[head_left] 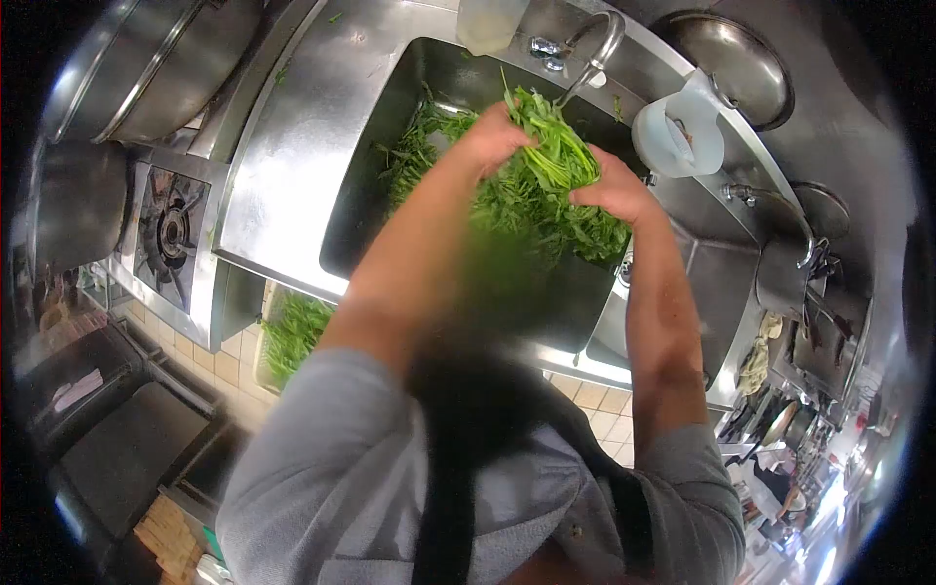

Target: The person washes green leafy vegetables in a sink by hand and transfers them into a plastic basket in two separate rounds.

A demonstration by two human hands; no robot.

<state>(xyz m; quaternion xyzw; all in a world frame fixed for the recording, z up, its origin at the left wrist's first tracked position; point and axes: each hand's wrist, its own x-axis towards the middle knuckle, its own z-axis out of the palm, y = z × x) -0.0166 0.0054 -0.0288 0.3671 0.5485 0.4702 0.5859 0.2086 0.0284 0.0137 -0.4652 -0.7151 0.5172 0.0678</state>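
A bunch of leafy greens (556,146) is held between my two hands above the sink. My left hand (495,139) is closed around its left side. On the right side, my right hand (616,187) grips the stems, thumb toward the bunch. Below them, more loose greens (419,156) are heaped in the deep metal sink (356,219). The curved faucet (609,44) stands just behind the bunch. A dark green blur in front of my chest hides part of the sink.
A white plastic pitcher (682,132) stands right of the faucet, with a second sink basin (721,268) beyond. On the floor at lower left, a crate of greens (292,336) sits below the counter. A gas burner (174,234) is at far left, near large pots (146,68).
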